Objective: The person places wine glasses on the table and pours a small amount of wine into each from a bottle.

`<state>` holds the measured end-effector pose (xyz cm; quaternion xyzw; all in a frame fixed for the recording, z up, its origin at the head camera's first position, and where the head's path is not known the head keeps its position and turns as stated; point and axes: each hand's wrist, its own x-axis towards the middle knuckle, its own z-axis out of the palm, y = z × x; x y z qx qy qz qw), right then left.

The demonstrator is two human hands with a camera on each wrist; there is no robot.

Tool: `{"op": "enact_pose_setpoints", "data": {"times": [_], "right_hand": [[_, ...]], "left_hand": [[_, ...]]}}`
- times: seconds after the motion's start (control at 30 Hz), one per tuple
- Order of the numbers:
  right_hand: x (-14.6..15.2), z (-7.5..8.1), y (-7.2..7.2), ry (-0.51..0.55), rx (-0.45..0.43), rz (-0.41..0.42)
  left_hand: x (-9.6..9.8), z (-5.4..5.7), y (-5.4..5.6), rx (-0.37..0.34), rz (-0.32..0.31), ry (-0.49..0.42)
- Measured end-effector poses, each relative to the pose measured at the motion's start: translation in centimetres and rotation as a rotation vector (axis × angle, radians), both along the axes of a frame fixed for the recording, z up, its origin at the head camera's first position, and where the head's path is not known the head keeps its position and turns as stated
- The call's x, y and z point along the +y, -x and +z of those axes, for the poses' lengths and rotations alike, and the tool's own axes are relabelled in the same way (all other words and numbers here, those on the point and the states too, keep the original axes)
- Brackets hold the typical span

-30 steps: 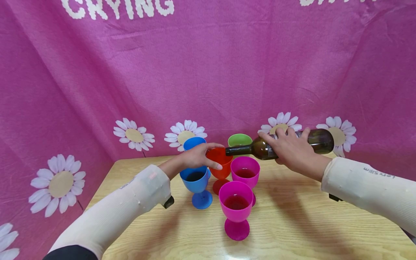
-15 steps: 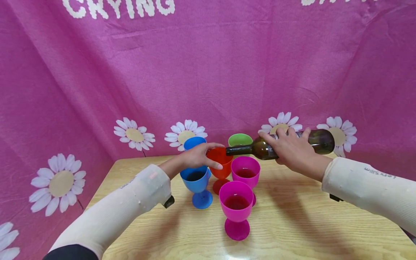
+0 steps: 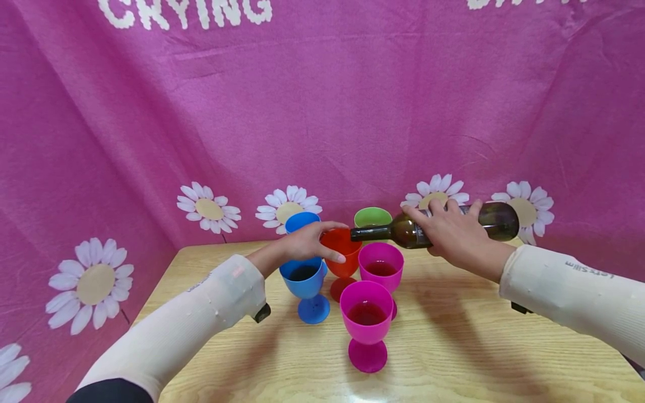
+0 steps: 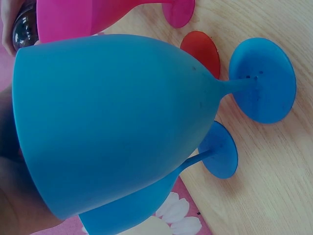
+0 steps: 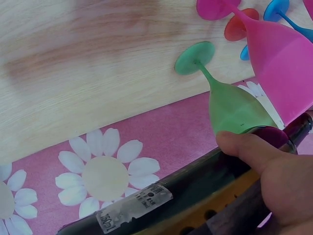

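Cloth [image 3: 322, 112]: pink, daisy-printed, filling the upper frame of the head view behind a wooden table [image 3: 453, 347].
Red goblet [image 3: 349, 249]: centre of the head view; the person's left hand [image 3: 306, 243] grips its bowl near the rim.
Bottle [image 3: 405, 231]: right of centre, nearly level, gripped by the right hand [image 3: 456, 232], its mouth at that rim.
Pouring: apparently the step in hand, though no stream is visible; the next move probably calls for a steady, slightly greater tilt.
Green goblet [image 5: 239, 110]: stem and foot show only in the right wrist view, upper right.
Rear blue goblet [image 4: 144, 200]: foot shows in the left wrist view, hidden in the head view.
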<state>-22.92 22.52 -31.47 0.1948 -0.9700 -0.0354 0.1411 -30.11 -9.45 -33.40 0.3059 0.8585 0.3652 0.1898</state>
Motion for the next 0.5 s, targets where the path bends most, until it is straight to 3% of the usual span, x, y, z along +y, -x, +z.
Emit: {"op": "enact_pose_setpoints", "data": {"times": [0.5], "right_hand": [[0.03,-0.16,0.15,0.005,-0.023,-0.015]], "left_hand": [[-0.02,0.04,-0.02,0.001,-0.003,0.001]]}}
